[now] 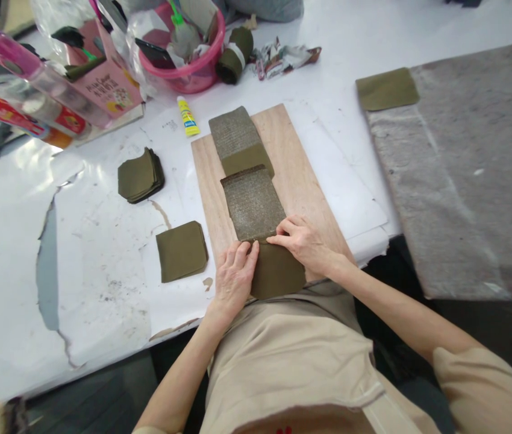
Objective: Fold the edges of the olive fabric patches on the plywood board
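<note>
An olive-green fabric piece lies at the near end of a wooden board and hangs towards my lap. Its far edge meets a grey-backed fabric piece, and another grey-backed piece with an olive band lies beyond that. My left hand rests flat on the left of the joined edge, fingers stretched forward. On the right side of the same edge, my right hand has thumb and forefinger closed together at the fabric. Whether the fingertips pinch or only press it is hard to see.
Left of the board lie a stack of olive pieces and a smaller stack. A yellow glue tube, a pink basket and a rolled olive strip stand behind. A grey board is at right.
</note>
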A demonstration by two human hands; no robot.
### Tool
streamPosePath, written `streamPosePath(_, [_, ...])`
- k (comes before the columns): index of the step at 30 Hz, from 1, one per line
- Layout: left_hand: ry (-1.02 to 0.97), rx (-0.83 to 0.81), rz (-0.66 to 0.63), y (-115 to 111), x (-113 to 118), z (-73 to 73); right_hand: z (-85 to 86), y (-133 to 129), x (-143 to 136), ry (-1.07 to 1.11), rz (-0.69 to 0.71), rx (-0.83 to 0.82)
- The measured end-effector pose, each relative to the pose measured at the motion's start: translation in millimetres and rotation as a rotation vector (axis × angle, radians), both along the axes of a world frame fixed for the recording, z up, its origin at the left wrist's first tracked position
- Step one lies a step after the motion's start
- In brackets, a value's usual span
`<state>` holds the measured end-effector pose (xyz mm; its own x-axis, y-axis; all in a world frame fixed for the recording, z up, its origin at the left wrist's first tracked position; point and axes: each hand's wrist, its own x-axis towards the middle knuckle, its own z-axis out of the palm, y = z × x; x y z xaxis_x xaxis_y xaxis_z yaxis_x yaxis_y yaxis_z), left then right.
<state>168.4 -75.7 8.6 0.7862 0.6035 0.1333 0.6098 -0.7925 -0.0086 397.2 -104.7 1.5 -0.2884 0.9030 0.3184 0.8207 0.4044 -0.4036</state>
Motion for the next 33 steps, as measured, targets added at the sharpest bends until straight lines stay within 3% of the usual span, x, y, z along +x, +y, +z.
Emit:
streamPosePath(13, [0.158, -0.013, -0.077, 2.9, 12.4, 12.3, -4.0, -2.5, 22.5, 0.126, 0.021, -0.044])
streamPosePath(24, [0.233, -0.042, -0.132, 6.4, 20.3, 19.9, -4.0, -8.1, 25.6, 0.113, 0.018, -0.053])
streamPosePath(33, [0.189, -0.017, -0.166, 8.7, 29.3, 14.8, -3.0, -12.4, 30.4, 0.072, -0.018, -0.025])
